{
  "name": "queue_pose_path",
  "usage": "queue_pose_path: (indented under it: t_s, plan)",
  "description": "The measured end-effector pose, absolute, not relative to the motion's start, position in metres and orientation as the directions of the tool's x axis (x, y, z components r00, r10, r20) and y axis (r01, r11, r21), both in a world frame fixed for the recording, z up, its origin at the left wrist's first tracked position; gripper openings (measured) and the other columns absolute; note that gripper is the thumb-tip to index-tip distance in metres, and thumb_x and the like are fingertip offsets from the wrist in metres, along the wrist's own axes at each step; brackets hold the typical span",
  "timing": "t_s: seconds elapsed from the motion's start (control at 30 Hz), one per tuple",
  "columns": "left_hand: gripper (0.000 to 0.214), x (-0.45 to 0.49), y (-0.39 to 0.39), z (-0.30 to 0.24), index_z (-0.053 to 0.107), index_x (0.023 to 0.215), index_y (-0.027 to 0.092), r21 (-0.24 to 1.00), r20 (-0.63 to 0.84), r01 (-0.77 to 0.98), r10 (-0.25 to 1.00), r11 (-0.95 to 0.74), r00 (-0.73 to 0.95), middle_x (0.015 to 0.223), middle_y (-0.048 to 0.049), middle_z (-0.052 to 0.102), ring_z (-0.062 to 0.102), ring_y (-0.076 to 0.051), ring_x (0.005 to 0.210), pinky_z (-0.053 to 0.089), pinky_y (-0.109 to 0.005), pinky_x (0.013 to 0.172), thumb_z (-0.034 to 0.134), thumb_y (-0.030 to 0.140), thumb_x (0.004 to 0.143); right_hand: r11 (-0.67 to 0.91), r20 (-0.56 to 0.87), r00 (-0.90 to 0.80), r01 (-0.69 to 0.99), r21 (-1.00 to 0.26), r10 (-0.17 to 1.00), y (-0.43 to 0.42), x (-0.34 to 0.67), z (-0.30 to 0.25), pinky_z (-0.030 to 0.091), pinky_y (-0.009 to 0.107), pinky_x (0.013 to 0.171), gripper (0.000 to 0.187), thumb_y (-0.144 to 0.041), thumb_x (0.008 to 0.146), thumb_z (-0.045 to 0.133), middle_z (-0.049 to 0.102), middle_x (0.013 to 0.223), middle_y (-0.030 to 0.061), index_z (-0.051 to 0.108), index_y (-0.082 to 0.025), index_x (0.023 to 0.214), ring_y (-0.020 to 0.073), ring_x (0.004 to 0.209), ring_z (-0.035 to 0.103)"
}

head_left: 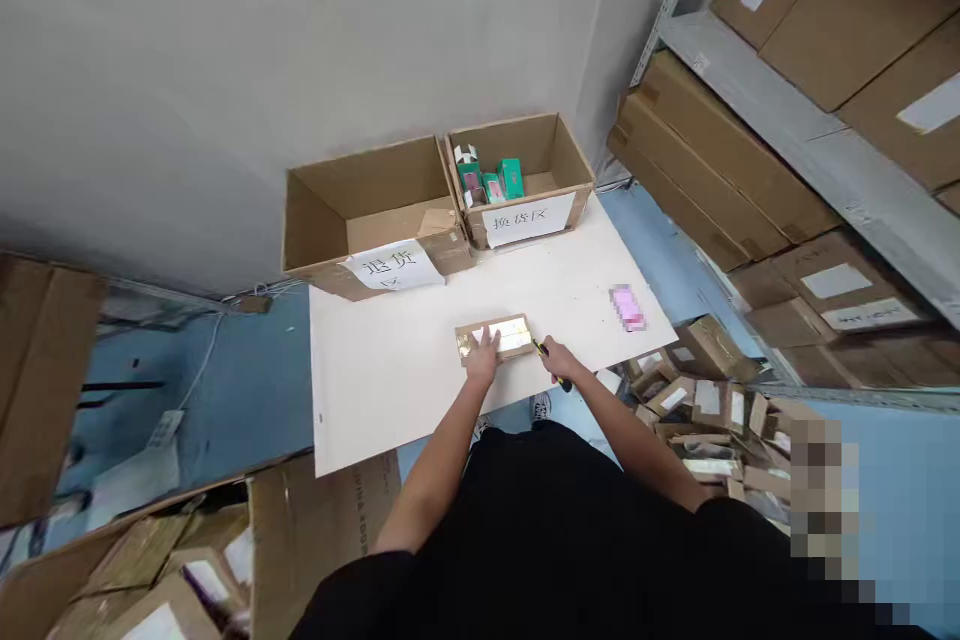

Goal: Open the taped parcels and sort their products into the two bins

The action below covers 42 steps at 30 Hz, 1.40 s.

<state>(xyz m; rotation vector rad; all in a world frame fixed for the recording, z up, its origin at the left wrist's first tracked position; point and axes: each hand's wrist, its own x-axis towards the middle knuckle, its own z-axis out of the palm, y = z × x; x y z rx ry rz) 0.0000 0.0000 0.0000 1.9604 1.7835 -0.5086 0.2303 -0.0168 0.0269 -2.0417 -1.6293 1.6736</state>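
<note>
Small cardboard parcel [513, 352], taped, with a white label [514, 333] on top, lies flat on the white table [390, 370], near its front edge. Parcel taken as reference for all positions below.

Progress (judged): early. Parcel looks closed; no lifted flap and no contents out beside it. Whether the tape is already scored at the right end cannot be told at this size. Opening and emptying would both seem undone.

Left hand [482, 357]: open, fingers spread, laid on the parcel's top toward its left half; it presses rather than grips. Right hand [559, 360]: closed around a yellow-and-black utility knife [540, 348], just right of the parcel, tip at or very near that end; contact not resolvable.

Beyond the parcel, to its left: open carton [375, 175] signed 退货区. Directly beyond: second carton [517, 140], signed 换货区, holding green boxes [511, 178]. Right of the parcel, well apart: pink item [628, 308], pixelated. Farther right, below table level: heap of parcels [712, 410].
</note>
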Motion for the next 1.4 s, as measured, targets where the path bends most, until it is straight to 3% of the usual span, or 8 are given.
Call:
queue_pose_path:
  t_s: [0.2, 0.4, 0.57, 0.67, 0.83, 1.0, 1.27, 1.4]
  plan:
    - [0.074, -0.005, 0.013, 0.004, 0.044, 0.163, 0.036, 0.119, -0.497, 0.985, 0.851, -0.128, 0.171, 0.173, -0.0093, 0.036, 0.033, -0.045, 0.153, 0.046, -0.061, 0.114, 0.066, 0.056, 0.095, -0.560, -0.576, 0.111, 0.441, -0.702, 0.810, -0.029, 0.232, 0.015, 0.049, 0.020, 0.050, 0.018, -0.035, 0.105, 0.054, 0.062, 0.073, -0.0078, 0.045, -0.026, 0.118, 0.0122, 0.043, 0.063]
    - [0.073, -0.031, 0.038, 0.014, 0.034, 0.168, 0.031, 0.127, -0.445, 0.985, 0.881, -0.118, 0.163, 0.171, -0.0137, 0.037, 0.026, -0.037, 0.159, 0.029, -0.054, 0.124, 0.054, 0.056, 0.101, -0.606, -0.576, 0.250, 0.541, -0.584, 0.778, -0.015, 0.183, -0.008, 0.057, 0.030, 0.071, 0.063, -0.054, 0.088, 0.076, 0.076, 0.107, 0.0096, 0.044, -0.024, 0.133, 0.0269, 0.089, 0.077]
    - [0.070, -0.040, 0.003, 0.007, 0.031, 0.168, 0.016, 0.073, -0.472, 0.996, 0.881, 0.057, -0.016, 0.150, -0.0244, 0.055, 0.054, -0.038, 0.134, 0.043, -0.053, 0.108, 0.031, 0.053, 0.108, -0.641, -0.541, 0.357, 0.536, -0.549, 0.762, 0.054, 0.153, -0.014, 0.056, 0.035, 0.087, 0.081, -0.059, 0.081, 0.082, 0.074, 0.123, 0.0164, 0.042, -0.021, 0.140, 0.0319, 0.114, 0.073]
    - [0.061, -0.036, -0.019, 0.005, 0.033, 0.166, 0.017, 0.161, -0.510, 0.986, 0.853, -0.027, 0.107, 0.137, -0.0196, 0.063, 0.061, -0.032, 0.121, 0.050, -0.045, 0.098, 0.031, 0.042, 0.109, -0.560, -0.474, 0.315, 0.595, -0.577, 0.822, 0.100, 0.143, -0.010, 0.055, 0.036, 0.088, 0.079, -0.055, 0.083, 0.082, 0.075, 0.119, 0.0161, 0.041, -0.021, 0.142, 0.0316, 0.110, 0.073]
    - [0.064, -0.037, 0.009, 0.010, 0.043, 0.158, 0.020, 0.151, -0.384, 0.952, 0.872, -0.266, 0.304, 0.156, -0.0181, 0.053, 0.050, -0.030, 0.143, 0.048, -0.043, 0.107, 0.049, 0.011, 0.096, -0.464, -0.405, 0.256, 0.666, -0.584, 0.878, 0.098, 0.157, 0.001, 0.054, 0.036, 0.086, 0.071, -0.059, 0.093, 0.069, 0.076, 0.117, 0.0155, 0.038, -0.021, 0.144, 0.0321, 0.109, 0.073]
    - [0.085, -0.041, 0.054, 0.006, 0.033, 0.166, 0.024, 0.228, -0.429, 0.780, 0.659, -0.583, 0.618, 0.178, -0.0118, 0.025, 0.022, -0.026, 0.164, 0.029, -0.043, 0.127, 0.056, 0.003, 0.087, -0.453, -0.530, 0.148, 0.732, -0.509, 0.835, 0.022, 0.189, -0.010, 0.054, 0.036, 0.083, 0.079, -0.062, 0.083, 0.080, 0.075, 0.115, 0.0154, 0.042, -0.022, 0.138, 0.0345, 0.108, 0.074]
    - [0.086, 0.003, -0.003, -0.027, 0.027, 0.170, 0.012, 0.039, -0.443, 0.985, 0.880, -0.171, 0.170, 0.171, -0.0302, 0.029, 0.034, -0.045, 0.156, 0.043, -0.059, 0.116, 0.064, 0.043, 0.098, -0.380, -0.487, 0.110, 0.777, -0.502, 0.867, 0.082, 0.194, -0.009, 0.053, 0.034, 0.080, 0.088, -0.054, 0.076, 0.089, 0.074, 0.113, 0.0139, 0.039, -0.023, 0.142, 0.0328, 0.105, 0.073]
    - [0.077, 0.022, -0.016, -0.029, 0.032, 0.169, 0.014, 0.008, -0.411, 0.998, 0.910, -0.055, 0.054, 0.169, -0.0294, 0.035, 0.038, -0.044, 0.153, 0.041, -0.061, 0.117, 0.056, 0.045, 0.103, -0.367, -0.443, 0.052, 0.649, -0.666, 0.895, 0.104, 0.198, 0.003, 0.053, 0.028, 0.067, 0.049, -0.052, 0.099, 0.062, 0.073, 0.097, 0.0038, 0.044, -0.025, 0.136, 0.0223, 0.075, 0.073]
